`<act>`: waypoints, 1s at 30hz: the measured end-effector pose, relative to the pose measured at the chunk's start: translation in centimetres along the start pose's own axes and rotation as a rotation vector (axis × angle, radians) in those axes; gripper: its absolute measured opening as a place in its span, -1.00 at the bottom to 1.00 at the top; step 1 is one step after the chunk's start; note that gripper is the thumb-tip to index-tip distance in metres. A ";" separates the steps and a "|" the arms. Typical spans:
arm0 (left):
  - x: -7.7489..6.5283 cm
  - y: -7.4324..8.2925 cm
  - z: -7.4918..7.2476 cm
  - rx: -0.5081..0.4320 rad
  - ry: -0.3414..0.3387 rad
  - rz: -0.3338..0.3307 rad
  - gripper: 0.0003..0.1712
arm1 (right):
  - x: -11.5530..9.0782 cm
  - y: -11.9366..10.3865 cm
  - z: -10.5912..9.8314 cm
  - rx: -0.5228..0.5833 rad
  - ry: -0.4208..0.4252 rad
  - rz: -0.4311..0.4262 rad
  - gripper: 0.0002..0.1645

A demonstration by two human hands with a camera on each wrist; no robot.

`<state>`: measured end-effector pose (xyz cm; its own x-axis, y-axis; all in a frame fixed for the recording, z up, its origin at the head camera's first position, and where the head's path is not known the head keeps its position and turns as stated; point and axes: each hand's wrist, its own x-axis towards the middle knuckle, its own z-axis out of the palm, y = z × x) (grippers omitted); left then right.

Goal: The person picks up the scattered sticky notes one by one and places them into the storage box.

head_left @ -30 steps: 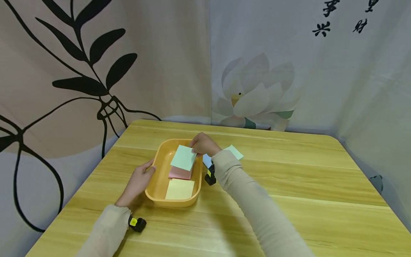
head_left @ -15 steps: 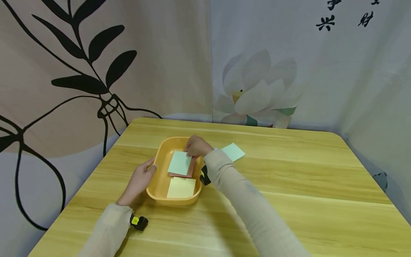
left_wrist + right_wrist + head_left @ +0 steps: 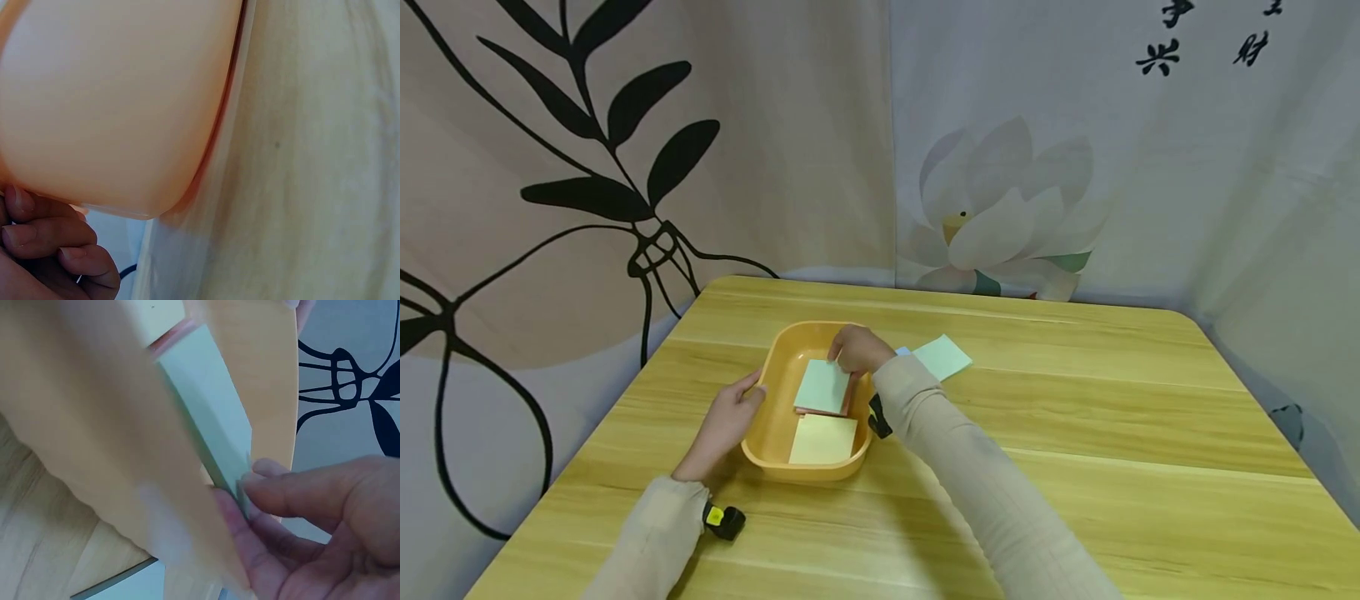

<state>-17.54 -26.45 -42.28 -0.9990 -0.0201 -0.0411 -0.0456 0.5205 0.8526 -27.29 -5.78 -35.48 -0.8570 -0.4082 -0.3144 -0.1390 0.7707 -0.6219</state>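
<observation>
A yellow-orange plastic tray (image 3: 780,396) stands on the table in the head view. My left hand (image 3: 721,427) grips its left side, thumb at the rim; in the left wrist view its curled fingers (image 3: 53,234) are by the tray's outer wall. Inside the tray, my right hand (image 3: 859,350) pinches a corner of a light green sticky note pad (image 3: 822,385) between thumb and fingers, plain in the right wrist view. That pad lies over a pink pad (image 3: 172,336), mostly hidden beneath it. Nearer me in the tray is a pale yellow sticky note pad (image 3: 823,440).
Right of the tray, another light green pad (image 3: 943,357) lies on the wooden table (image 3: 1075,417). A bit of a blue pad (image 3: 903,351) shows beside it, partly hidden by the right sleeve. A printed curtain (image 3: 820,150) hangs behind the table.
My right hand has lowered the green pad further into the tray, toward the pink one, now covering more of it. My left hand keeps its grip on the tray.
</observation>
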 end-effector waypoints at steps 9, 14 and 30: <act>0.0 -0.1 0.0 0.006 -0.002 -0.002 -0.38 | -0.5 0.2 0.1 -0.038 -0.016 -0.043 -0.66; 0.1 -0.1 0.0 -0.002 -0.002 -0.008 -0.38 | -0.8 0.0 -0.1 -0.124 -0.032 -0.054 -0.65; -0.2 0.7 0.0 0.047 0.003 0.014 -0.39 | -1.5 0.3 -0.2 -0.023 -0.057 -0.134 -0.64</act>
<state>-17.32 -26.02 -41.66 -0.9995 -0.0154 -0.0275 -0.0314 0.5603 0.8277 -26.11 -4.83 -35.09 -0.8004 -0.5351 -0.2701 -0.2622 0.7178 -0.6450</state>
